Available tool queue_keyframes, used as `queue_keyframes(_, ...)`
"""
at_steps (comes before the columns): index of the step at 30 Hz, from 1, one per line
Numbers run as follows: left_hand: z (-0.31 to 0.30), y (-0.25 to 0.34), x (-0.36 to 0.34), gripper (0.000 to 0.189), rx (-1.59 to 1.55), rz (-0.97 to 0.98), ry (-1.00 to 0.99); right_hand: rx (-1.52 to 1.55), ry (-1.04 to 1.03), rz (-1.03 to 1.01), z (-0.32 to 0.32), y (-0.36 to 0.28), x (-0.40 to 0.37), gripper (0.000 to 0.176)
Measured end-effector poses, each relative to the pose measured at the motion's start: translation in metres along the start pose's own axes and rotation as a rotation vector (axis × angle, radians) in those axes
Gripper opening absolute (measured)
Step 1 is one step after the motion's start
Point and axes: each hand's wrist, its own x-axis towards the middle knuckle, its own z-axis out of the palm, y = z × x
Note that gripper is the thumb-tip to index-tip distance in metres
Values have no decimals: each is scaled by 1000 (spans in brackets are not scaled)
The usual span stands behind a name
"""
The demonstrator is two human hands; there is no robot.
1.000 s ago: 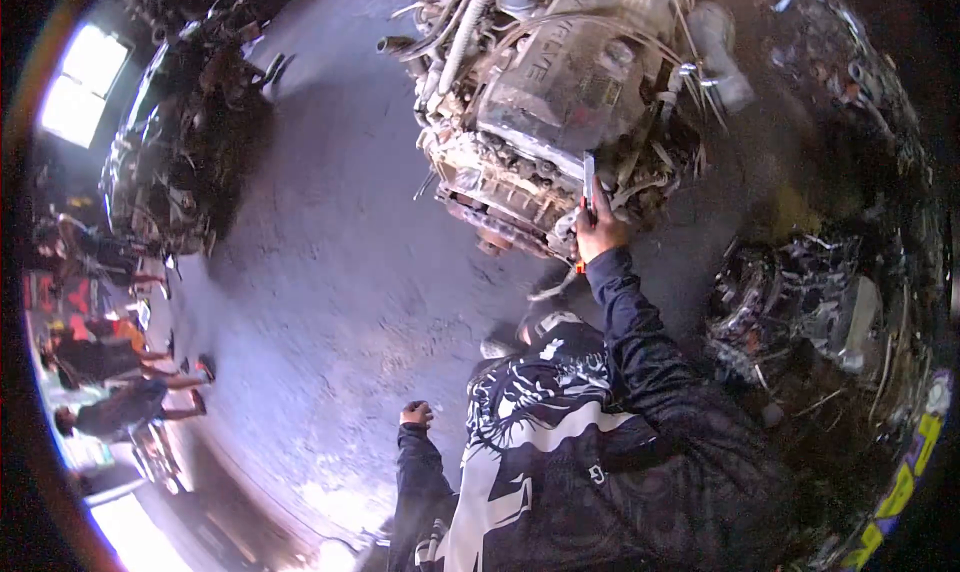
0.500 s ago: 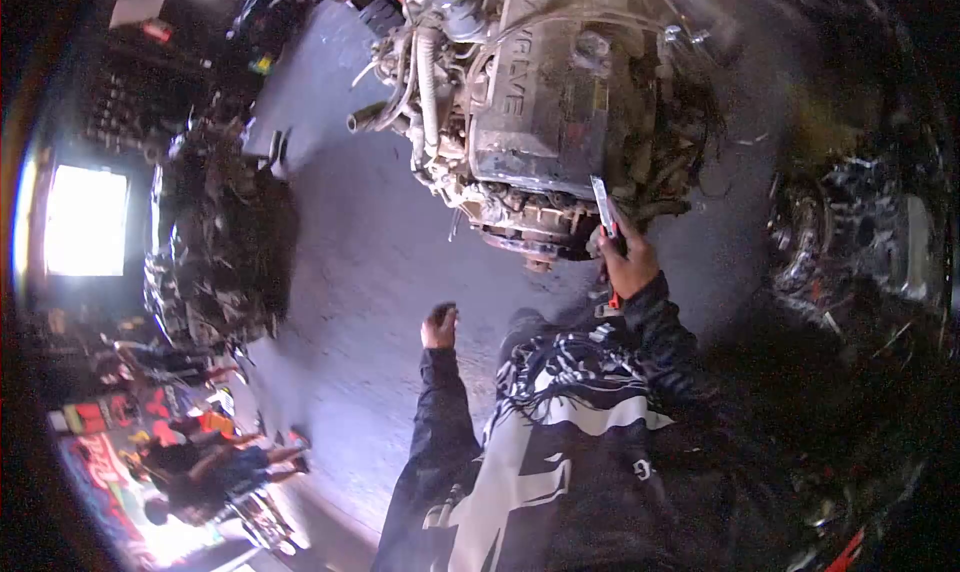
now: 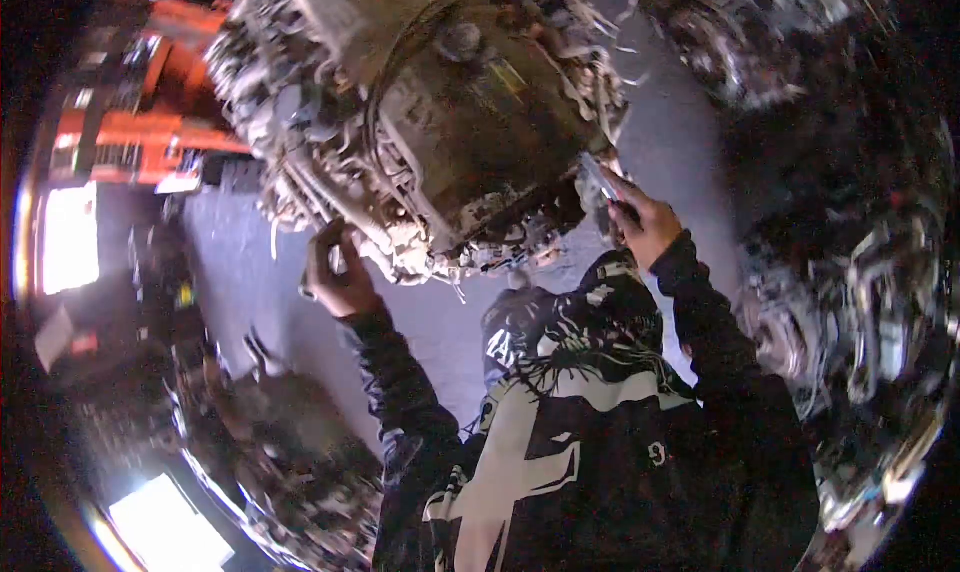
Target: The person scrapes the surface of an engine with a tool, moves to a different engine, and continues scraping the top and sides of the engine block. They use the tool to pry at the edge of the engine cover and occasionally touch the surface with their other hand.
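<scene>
Head view: looking down past the person's own chest to an engine on a workshop floor; a wide lens bends the edges.
Nearest: a black top (image 3: 560,452) with a white print fills the lower middle. Two dark sleeves reach up and away from it.
Left side: the left hand (image 3: 340,272) is at the engine's lower left edge. Its grip is closed around what looks like a pale pipe (image 3: 336,258) sticking out there, knuckles toward the camera. It reads as a bracing hold, likely to steady the body or the engine.
Right side: the right hand (image 3: 648,227) is at the engine's lower right corner. Its grip is wrapped round a tool (image 3: 598,177). The handle is hidden in the fist. A flat silver blade points up and left, its tip at the engine's edge; whether it touches cannot be told. The angle seems chosen to get the blade in among the clutter.
Between the hands: the engine (image 3: 450,122) is grimy and draped in hoses and wires, its broad cover turned toward the camera.
Beneath: grey floor (image 3: 250,272) shows left of the engine and between the arms.
Right: a heap of shiny metal parts (image 3: 860,302) lies well apart from the right hand.
Far left: an orange machine (image 3: 150,137) stands behind the engine, with a bright window (image 3: 65,237) below it.
</scene>
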Motion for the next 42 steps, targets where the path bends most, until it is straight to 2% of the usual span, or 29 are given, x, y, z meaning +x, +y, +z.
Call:
queue_keyframes(1, -12, 1, 15, 16, 77, 18, -56, 44, 28, 35, 0, -10, -3, 51)
queue_keyframes(2, -24, 1, 30, 19, 264, 172, -79, 40, 58, 69, 4, -14, -8, 51)
queue_keyframes(4, -42, -34, 50, 26, 356, 314, -154, 73, 203, -90, 12, -22, -8, 49)
queue_keyframes(5, -51, -54, 54, 31, 415, 340, -194, 68, 227, -69, 14, -25, -8, 49)
queue_keyframes(6, -57, -70, 52, 36, 467, 323, -246, 33, 212, -38, 17, -27, -12, 48)
queue_keyframes(8, -57, -72, 45, 45, 470, 132, -344, -36, 178, 19, 21, -46, -13, 48)
queue_keyframes(10, -61, -127, 30, 61, 441, 100, -462, -18, 165, 34, 23, -63, -22, 49)
queue_keyframes(12, -60, -92, 30, 65, 582, -8, -578, -126, 208, -27, 37, -47, -21, 48)
queue_keyframes(13, -58, -102, 28, 67, 514, 25, -538, -77, 400, -114, 41, -51, -19, 46)
queue_keyframes(16, -63, -133, 26, 58, 437, 13, -551, -71, 329, 1, 46, -68, -24, 43)
queue_keyframes(17, -66, -146, 25, 55, 412, 9, -550, -34, 210, -6, 52, -64, -27, 43)
queue_keyframes(18, -69, -168, 23, 48, 297, -102, -496, -35, 215, -3, 55, -59, -28, 43)
queue_keyframes(20, -68, -159, 27, 42, 177, -208, -451, -31, 294, 45, 52, -67, -27, 45)
queue_keyframes(21, -71, -153, 25, 37, 344, -108, -473, -85, 410, 135, 47, -72, -26, 46)
queue_keyframes(22, -71, -139, 24, 32, 509, -5, -489, -86, 412, 140, 51, -66, -27, 46)
queue_keyframes(24, -68, -129, 22, 31, 478, -19, -460, -1, 415, 33, 54, -67, -26, 49)
queue_keyframes(25, -67, -127, 22, 29, 447, -36, -439, -122, 181, 135, 48, -81, -35, 51)
queue_keyframes(26, -66, -122, 22, 29, 442, -33, -442, -125, 185, 139, 50, -76, -34, 51)
queue_keyframes(28, -65, -115, 22, 25, 458, -64, -306, -52, 416, 42, 54, -71, -27, 53)
queue_keyframes(29, -66, -121, 21, 25, 457, -66, -307, -24, 352, 149, 48, -78, -26, 52)
queue_keyframes(30, -66, -131, 20, 24, 454, -14, -273, -27, 350, 147, 51, -84, -27, 52)
queue_keyframes(31, -65, -130, 21, 22, 449, 40, -237, -59, 286, 112, 56, -91, -31, 45)
queue_keyframes(32, -65, -129, 21, 22, 448, 40, -236, -90, 222, 79, 59, -94, -34, 38)
queue_keyframes(34, -64, -124, 20, 20, 439, -6, -218, -140, 147, 113, 67, -77, -32, 39)
queue_keyframes(36, -64, -128, 18, 20, 438, 12, -211, -53, 400, 192, 62, -62, -19, 39)
queue_keyframes(38, -65, -128, 19, 19, 440, 31, -196, 42, 477, 150, 56, -69, -16, 37)
queue_keyframes(40, -65, -127, 20, 19, 445, 1, -236, -17, 171, 149, 62, -90, -29, 36)
queue_keyframes(41, -65, -128, 19, 19, 442, 0, -237, -55, 216, 37, 70, -100, -33, 34)
queue_keyframes(42, -64, -129, 19, 18, 425, -2, -222, -59, 218, 36, 72, -91, -29, 34)
